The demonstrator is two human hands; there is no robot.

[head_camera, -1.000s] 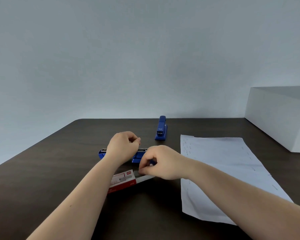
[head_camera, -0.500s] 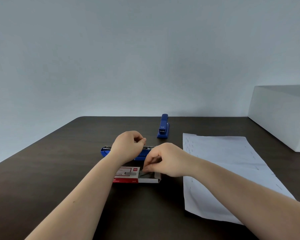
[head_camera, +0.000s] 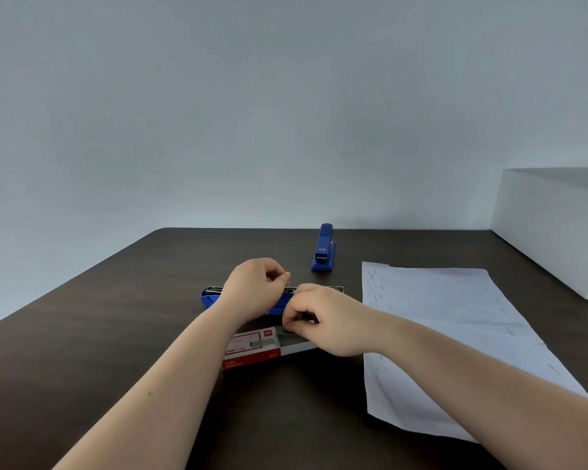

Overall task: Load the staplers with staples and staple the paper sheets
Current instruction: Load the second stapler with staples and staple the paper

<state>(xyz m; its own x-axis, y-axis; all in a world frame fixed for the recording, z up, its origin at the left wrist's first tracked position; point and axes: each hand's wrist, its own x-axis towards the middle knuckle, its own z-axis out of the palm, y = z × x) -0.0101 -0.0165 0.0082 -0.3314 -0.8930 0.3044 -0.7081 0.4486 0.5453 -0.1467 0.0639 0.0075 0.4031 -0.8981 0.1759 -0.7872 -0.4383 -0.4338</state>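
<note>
A blue stapler (head_camera: 209, 297) lies sideways on the dark table (head_camera: 99, 334), opened flat so its metal staple rail shows. My left hand (head_camera: 255, 290) rests on its middle, fingers curled, holding it down. Just in front lies a red and white staple box (head_camera: 252, 347) with its inner tray slid out to the right. My right hand (head_camera: 323, 317) is over that tray, fingertips pinched together; whether a strip of staples is between them is too small to tell. A second blue stapler (head_camera: 325, 247) sits closed farther back. White paper sheets (head_camera: 448, 334) lie to the right.
A large white box (head_camera: 554, 228) stands at the table's right rear. A plain pale wall rises behind the table's far edge.
The staple box has turned and its tray has slid open. My right hand has lifted slightly from the tray toward the open stapler. My left hand stays on the stapler.
</note>
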